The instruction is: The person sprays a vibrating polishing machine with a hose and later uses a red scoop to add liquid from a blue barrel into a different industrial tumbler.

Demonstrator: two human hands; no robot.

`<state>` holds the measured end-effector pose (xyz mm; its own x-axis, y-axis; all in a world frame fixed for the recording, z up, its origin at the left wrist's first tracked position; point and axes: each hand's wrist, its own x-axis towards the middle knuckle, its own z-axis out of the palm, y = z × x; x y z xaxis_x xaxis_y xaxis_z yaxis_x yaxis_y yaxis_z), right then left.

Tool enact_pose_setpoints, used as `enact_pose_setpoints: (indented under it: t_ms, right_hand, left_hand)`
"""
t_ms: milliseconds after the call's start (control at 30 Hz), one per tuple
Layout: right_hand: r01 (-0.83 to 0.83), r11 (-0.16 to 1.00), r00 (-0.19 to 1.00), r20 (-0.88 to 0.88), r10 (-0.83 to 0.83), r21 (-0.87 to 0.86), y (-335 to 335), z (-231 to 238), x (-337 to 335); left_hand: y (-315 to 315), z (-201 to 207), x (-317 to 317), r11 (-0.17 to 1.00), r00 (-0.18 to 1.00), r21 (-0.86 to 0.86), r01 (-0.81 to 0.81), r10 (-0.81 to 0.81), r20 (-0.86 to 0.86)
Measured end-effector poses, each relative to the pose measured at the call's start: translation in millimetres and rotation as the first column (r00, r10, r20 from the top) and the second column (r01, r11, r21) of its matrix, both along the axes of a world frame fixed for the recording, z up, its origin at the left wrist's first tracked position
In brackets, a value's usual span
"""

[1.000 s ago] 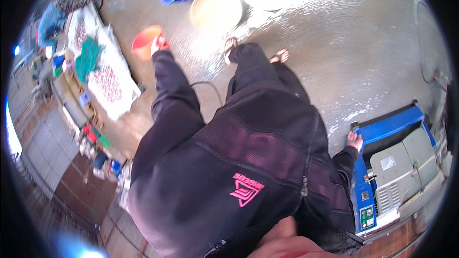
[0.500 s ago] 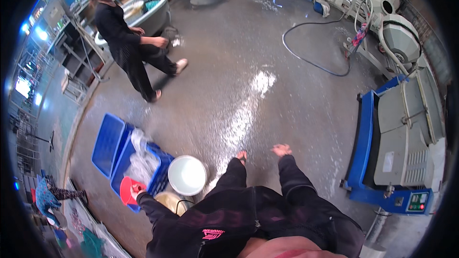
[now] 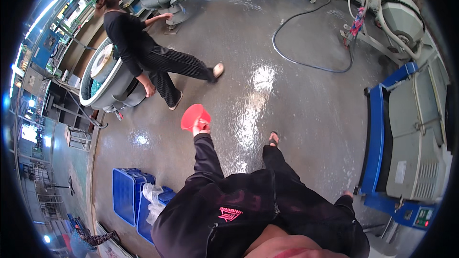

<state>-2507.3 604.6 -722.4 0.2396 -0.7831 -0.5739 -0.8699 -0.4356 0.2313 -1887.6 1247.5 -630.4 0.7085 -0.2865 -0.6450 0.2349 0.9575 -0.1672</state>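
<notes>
Held out ahead of me over the wet floor is a red plastic scoop (image 3: pixel 193 114), with the fingers of my left hand (image 3: pixel 202 126) closed round its handle side. Only a small bit of my right hand (image 3: pixel 348 194) shows past the black sleeve at my right side, close to the blue base of a machine. Its fingers cannot be made out, nor whether it holds anything. Beside my left elbow are a blue plastic crate (image 3: pixel 125 198) and crumpled clear plastic bags (image 3: pixel 154 199), partly hidden by my body.
A person in black (image 3: pixel 138 48) walks ahead on the left, past a grey round tub machine (image 3: pixel 112 83). A dark hose (image 3: pixel 306 64) curls across the wet floor (image 3: pixel 229 48). To my right stands a blue and grey machine (image 3: pixel 377 134); a drum mixer (image 3: pixel 399 19) stands farther off.
My left hand has carried the red scoop forward, away from the blue crates. My right hand has dropped back to my side. I have stepped on; the white bucket has left view.
</notes>
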Motion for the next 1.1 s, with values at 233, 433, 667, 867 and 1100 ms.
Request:
enact_pose_setpoints:
  t_ms: [233,433,667,867,1100]
  right_hand:
    - [-0.118,0.987,0.937,0.34,0.076,0.105,-82.8,-36.6,281.5]
    - [-0.065,0.99,0.467,0.881,-0.082,0.126,-176.1,-14.8,671.4]
    - [-0.191,0.91,0.424,0.867,-0.262,0.368,-172.7,45.9,933.6]
    - [0.303,0.549,0.451,0.39,-0.802,0.779,-197.2,17.8,894.7]
    - [-0.232,0.896,0.963,0.217,0.158,0.379,-220.8,-125.0,834.2]
  left_hand:
    - [-80.0,-38.3,128.3,0.836,0.96,0.537,-0.118,0.233,-0.153]
    - [-78.6,23.3,248.8,0.801,0.912,0.473,-0.367,0.411,0.012]
    - [-72.3,1.0,407.6,0.635,0.727,0.454,-0.625,0.686,0.04]
    - [-168.6,-36.1,654.9,0.799,0.881,0.387,-0.46,0.467,0.082]
    - [-411.7,36.5,931.0,0.969,0.97,0.03,-0.245,0.245,-0.008]
